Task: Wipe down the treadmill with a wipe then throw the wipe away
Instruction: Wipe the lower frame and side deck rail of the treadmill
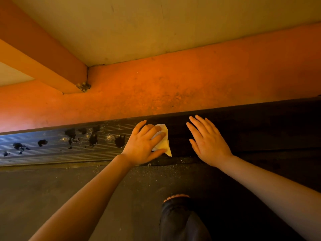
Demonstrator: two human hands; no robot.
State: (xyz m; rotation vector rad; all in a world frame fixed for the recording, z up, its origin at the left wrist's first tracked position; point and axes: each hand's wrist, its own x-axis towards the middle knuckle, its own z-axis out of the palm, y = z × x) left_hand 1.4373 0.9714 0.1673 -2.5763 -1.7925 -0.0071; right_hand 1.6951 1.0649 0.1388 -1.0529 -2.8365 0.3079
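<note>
Landmark: treadmill side rail, ribbed, ran left to right across view.
Wipe: white wipe lay crumpled on the rail, about mid-length, mostly under the left hand.
Left hand: left hand pressed the wipe onto the rail, fingers spread and fairly straight over it, not curled round it.
Right hand: right hand rested flat on the rail just right of the wipe, fingers wide, holding nothing.
Rail surface: dark blotches and pale grit left of the wipe.
Belt: treadmill belt on the near side of the rail, crumbs along the seam.
Beyond rail: orange floor.
Near side: dark-trousered knee over the belt.
</note>
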